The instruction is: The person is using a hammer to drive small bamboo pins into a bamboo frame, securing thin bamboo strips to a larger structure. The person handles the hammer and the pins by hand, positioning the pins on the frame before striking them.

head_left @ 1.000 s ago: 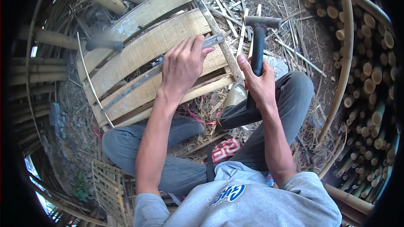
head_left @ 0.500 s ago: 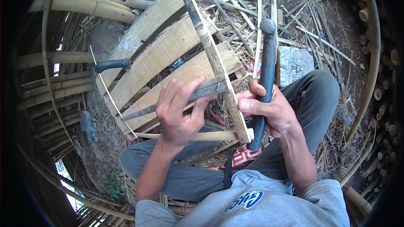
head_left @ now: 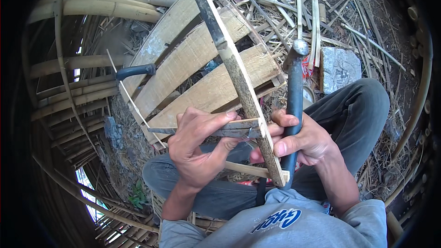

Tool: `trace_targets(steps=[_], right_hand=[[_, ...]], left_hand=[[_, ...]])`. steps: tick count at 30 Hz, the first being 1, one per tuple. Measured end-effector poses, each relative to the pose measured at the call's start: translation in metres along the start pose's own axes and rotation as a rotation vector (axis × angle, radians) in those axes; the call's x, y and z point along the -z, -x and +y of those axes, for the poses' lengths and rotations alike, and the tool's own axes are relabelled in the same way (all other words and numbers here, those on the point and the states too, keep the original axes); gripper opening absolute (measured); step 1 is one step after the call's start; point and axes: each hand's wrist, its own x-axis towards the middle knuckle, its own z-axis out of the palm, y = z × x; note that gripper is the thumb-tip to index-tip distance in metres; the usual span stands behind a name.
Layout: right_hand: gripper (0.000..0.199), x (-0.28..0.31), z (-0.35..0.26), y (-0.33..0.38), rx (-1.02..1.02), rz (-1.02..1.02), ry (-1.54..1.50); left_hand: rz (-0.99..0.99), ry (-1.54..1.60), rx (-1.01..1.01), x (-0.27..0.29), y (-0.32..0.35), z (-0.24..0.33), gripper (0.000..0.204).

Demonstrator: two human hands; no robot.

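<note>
Two grips met side by side: the left hand [head_left: 195, 149] pinched a grey strip [head_left: 229, 130] against mottled bamboo [head_left: 239, 75], apparently bracing it; the right hand [head_left: 312, 141] clasped a hammer [head_left: 294, 96], fingers seemingly steadying the bamboo, which crossed a slatted wooden panel's [head_left: 190, 41] right edge.

Left hand [head_left: 200, 149], right hand [head_left: 305, 140]: bare | below both hands: grey shirt [head_left: 317, 229], white-edged blue chest print [head_left: 280, 220] | behind each hand: short sleeve [head_left: 363, 216] | beside right hand: dark grey trousers [head_left: 353, 105]
</note>
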Motion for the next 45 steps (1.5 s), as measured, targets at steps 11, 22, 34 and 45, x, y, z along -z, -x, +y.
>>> trace_targets(steps=[11, 22, 34, 45], right_hand=[[0.055, 0.005, 0.004, -0.001, 0.004, -0.075, 0.067], [0.057, 0.006, 0.012, -0.004, 0.011, -0.152, -0.002], [0.048, -0.004, 0.004, 0.003, 0.004, -0.022, 0.0], [0.024, -0.001, -0.02, -0.002, 0.39, 0.514, 0.42]], left_hand=[[0.017, 0.011, -0.067, 0.003, 0.004, -0.001, 0.043], [0.026, 0.013, -0.065, 0.003, 0.008, -0.002, 0.041], [0.003, -0.164, -0.255, -0.005, -0.005, 0.001, 0.048], [0.008, -0.272, -0.153, 0.0, -0.05, -0.01, 0.06]])
